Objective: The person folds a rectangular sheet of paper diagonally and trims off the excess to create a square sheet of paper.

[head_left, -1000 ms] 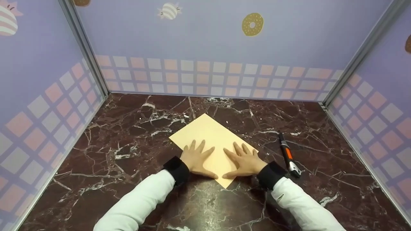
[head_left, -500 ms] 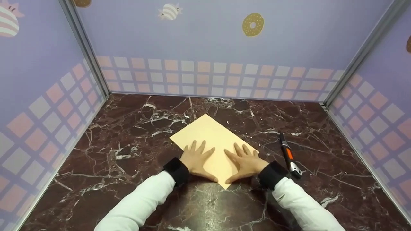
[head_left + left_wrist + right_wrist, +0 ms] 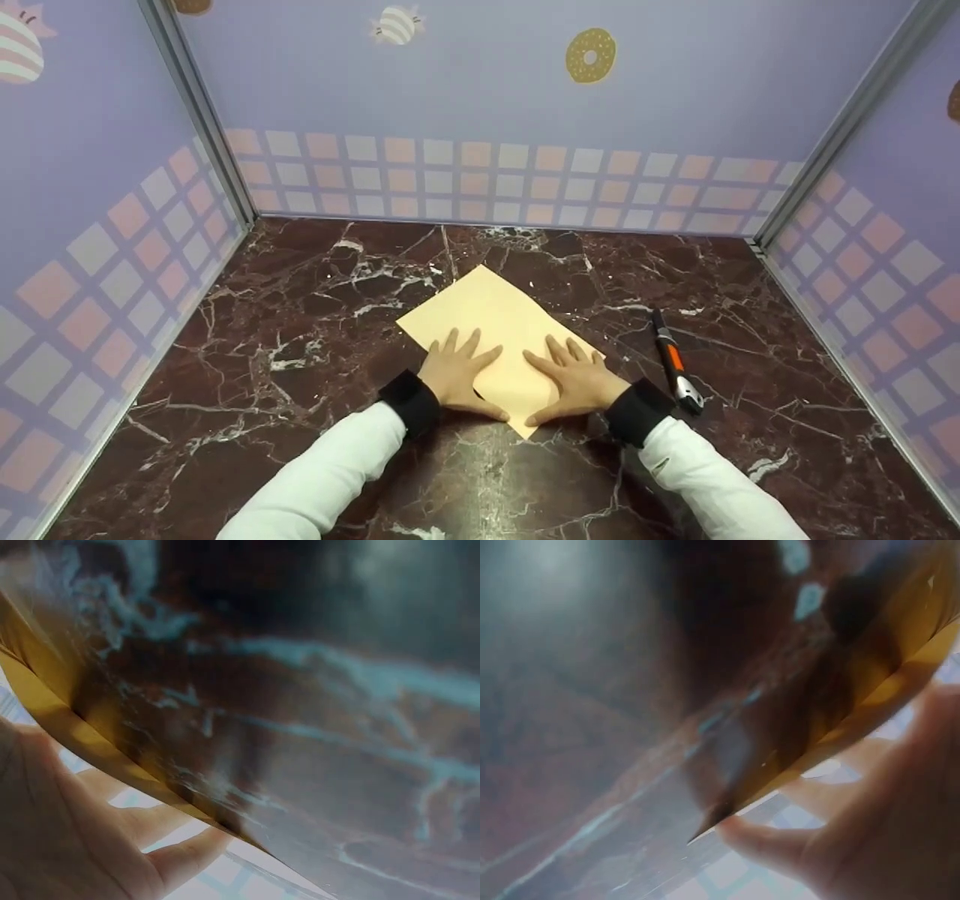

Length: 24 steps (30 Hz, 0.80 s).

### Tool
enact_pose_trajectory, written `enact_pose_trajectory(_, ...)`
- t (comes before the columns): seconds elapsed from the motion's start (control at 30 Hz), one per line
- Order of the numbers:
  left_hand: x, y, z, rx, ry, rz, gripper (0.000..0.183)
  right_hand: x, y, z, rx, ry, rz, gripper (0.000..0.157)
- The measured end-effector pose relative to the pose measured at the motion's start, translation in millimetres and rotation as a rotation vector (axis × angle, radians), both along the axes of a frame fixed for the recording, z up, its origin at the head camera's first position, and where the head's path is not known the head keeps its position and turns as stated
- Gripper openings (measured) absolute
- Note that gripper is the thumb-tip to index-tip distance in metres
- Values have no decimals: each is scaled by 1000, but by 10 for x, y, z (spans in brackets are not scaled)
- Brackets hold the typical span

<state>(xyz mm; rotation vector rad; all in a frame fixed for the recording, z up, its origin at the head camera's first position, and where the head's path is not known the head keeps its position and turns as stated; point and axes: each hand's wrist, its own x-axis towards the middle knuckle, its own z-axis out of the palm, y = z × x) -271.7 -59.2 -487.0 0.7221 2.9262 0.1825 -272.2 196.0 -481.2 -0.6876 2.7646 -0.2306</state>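
Observation:
A pale yellow sheet of paper (image 3: 487,307) lies on the dark marbled table, turned so one corner points toward the person. On its left side the left hand (image 3: 457,375) rests with fingers spread, thumb reaching toward the near corner. Mirroring it, the right hand (image 3: 576,381) touches the right side, also with fingers apart. In the left wrist view the paper's edge (image 3: 56,709) bows over the tabletop beside the left hand (image 3: 82,832). The right wrist view shows the paper (image 3: 900,690) curving likewise next to the right hand (image 3: 877,817).
To the right of the right hand lies a black and orange utility knife (image 3: 673,361). Patterned panels such as the back wall (image 3: 480,97) enclose the marbled table (image 3: 300,322) on the back, left and right. Small white specks dot the tabletop.
The right thumb has slid slightly toward the paper's near corner. The left hand has shifted a touch left, and the paper's near part and right edge look slightly more bowed.

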Motion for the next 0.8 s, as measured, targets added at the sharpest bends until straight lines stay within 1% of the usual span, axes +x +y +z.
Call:
enact_pose_trajectory(0.13, 8, -6, -12, 31, -6, -5, 112, 0, 29, -6, -6, 6, 21, 108)
enact_pose_trajectory(0.3, 8, -6, -7, 43, -23, 0, 108, -8, 84, 23, -13, -22, 58, 109)
enact_pose_trajectory(0.47, 22, -6, 15, 46, -28, 8, 103, -15, 145, 30, -60, -48, 93, 105)
enact_pose_trajectory(0.53, 24, -7, 20, 43, -28, 8, 101, -22, 167, 26, -86, -53, 101, 100)
enact_pose_trajectory(0.67, 20, -6, 22, 44, -28, 12, 97, -49, 202, 22, -135, -29, 124, 82)
enact_pose_trajectory(0.73, 15, -7, 20, 34, -29, 10, 97, -65, 211, 19, -156, -17, 137, 74)
enact_pose_trajectory(0.8, 11, -12, 19, 25, -33, 1, 99, -78, 217, 10, -164, -2, 153, 69)
